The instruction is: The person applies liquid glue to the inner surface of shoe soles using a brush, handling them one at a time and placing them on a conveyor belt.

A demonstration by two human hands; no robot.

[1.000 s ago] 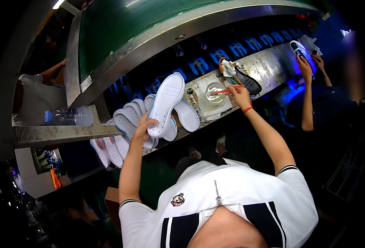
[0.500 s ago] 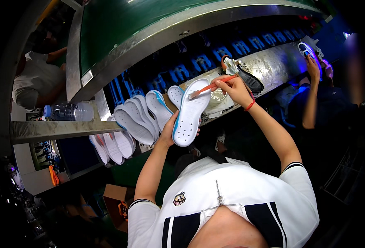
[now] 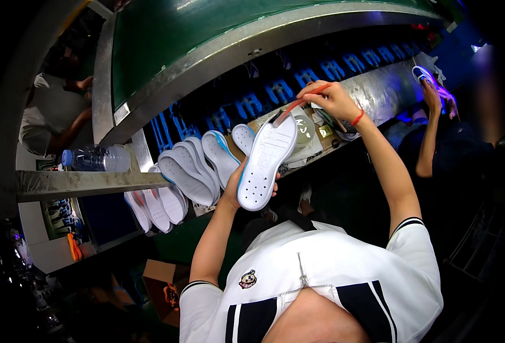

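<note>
Over the near edge of the long bench, a white sole with a blue side edge hangs tilted in the person's left hand, its holed end nearer the body. That hand wraps it from beneath, the fingertips curling up at its right edge. The right hand, farther off and to the right, pinches the red handle of a brush between thumb and fingers, and the dark bristles touch the inner face at the sole's far end. Just right of the sole sits a round dish on pale sheets. To the left, more soles lean in a row, and beyond them a clear bottle lies on its side. At the far right, a co-worker holds a shoe under violet light.
</note>
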